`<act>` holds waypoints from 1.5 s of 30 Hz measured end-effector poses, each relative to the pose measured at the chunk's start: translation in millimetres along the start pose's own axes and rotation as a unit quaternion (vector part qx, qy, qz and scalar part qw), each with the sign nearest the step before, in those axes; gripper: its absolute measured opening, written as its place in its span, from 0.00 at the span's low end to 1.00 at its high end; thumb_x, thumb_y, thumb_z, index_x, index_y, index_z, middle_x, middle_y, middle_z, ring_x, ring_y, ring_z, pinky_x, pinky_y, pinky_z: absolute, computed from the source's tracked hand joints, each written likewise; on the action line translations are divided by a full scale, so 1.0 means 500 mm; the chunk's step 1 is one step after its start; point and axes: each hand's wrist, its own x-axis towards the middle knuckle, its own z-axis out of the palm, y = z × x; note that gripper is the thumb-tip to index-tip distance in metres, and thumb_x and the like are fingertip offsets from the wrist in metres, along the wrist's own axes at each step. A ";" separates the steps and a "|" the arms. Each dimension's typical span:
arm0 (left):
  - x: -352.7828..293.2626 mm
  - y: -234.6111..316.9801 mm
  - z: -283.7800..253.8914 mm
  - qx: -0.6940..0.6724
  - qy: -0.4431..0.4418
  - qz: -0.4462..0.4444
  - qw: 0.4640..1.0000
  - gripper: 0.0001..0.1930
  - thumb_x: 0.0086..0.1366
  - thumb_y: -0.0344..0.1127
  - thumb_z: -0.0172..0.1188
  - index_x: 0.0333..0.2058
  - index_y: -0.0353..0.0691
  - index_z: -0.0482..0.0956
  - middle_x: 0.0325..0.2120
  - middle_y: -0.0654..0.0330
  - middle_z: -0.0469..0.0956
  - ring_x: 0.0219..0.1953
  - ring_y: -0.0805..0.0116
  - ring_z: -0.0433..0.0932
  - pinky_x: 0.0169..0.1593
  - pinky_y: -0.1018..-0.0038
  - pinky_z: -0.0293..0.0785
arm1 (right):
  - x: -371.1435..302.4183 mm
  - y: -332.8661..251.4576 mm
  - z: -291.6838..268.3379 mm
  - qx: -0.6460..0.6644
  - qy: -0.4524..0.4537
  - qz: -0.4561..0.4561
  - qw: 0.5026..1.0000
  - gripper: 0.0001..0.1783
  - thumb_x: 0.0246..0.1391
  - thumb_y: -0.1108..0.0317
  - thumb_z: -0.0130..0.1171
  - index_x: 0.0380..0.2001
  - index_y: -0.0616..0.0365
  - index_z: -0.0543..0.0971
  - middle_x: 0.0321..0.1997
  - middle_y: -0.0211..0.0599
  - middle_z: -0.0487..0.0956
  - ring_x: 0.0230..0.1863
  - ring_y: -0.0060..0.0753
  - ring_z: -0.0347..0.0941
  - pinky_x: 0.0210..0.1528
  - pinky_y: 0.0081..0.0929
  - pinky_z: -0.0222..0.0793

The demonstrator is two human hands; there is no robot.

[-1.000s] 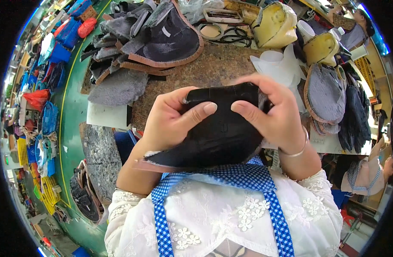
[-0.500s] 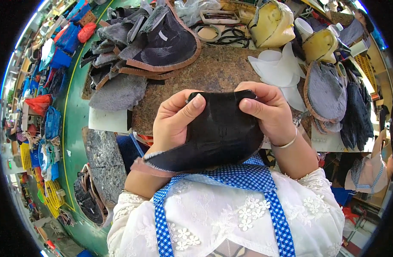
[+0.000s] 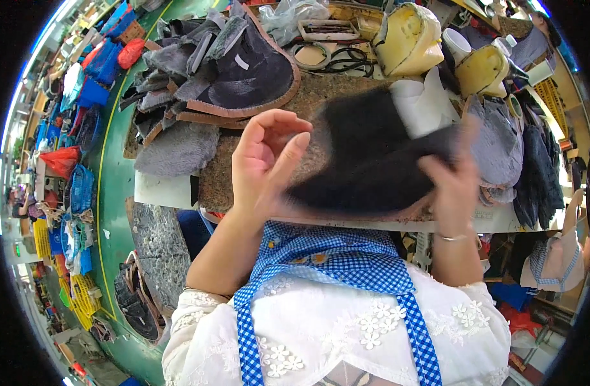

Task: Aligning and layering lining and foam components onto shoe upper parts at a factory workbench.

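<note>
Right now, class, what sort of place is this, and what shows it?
Probably a workshop, perhaps for footwear: brown-edged dark pieces lie piled on a mottled brown work surface, a blurred black piece shows above it, and a cut-open yellow container sits at the back.

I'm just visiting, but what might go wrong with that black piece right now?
The black piece might slip: the left hand is empty, and only the right hand, blurred, is at its edge. It might also knock the white sheets, which border it in this view, or the right hand could bump the grey pad close beside it.
</note>
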 end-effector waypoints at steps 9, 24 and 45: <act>0.252 -0.057 -0.148 0.605 0.196 0.392 0.664 0.21 0.52 0.32 0.64 0.47 0.39 0.72 0.45 0.54 0.73 0.50 0.52 0.70 0.52 0.61 0.67 | 0.146 0.164 -0.323 -0.565 0.346 -0.131 0.737 0.19 0.56 0.59 0.56 0.44 0.64 0.76 0.45 0.49 0.77 0.46 0.50 0.73 0.48 0.38 0.68; 0.094 0.009 -0.049 0.447 -0.056 0.203 0.869 0.28 0.57 0.28 0.63 0.56 0.43 0.65 0.47 0.55 0.73 0.48 0.61 0.74 0.48 0.70 0.71 | 0.282 0.167 -0.128 -0.498 0.079 -0.205 0.839 0.15 0.48 0.64 0.60 0.38 0.60 0.77 0.42 0.46 0.78 0.45 0.49 0.73 0.48 0.38 0.69; -0.090 -0.025 -0.073 -0.165 -0.087 -0.233 0.954 0.18 0.65 0.33 0.55 0.52 0.33 0.66 0.39 0.56 0.76 0.32 0.74 0.77 0.31 0.83 0.69 | 0.085 0.048 0.009 -0.364 0.227 -0.377 0.821 0.11 0.51 0.67 0.59 0.37 0.59 0.81 0.37 0.38 0.82 0.29 0.34 0.79 0.28 0.24 0.72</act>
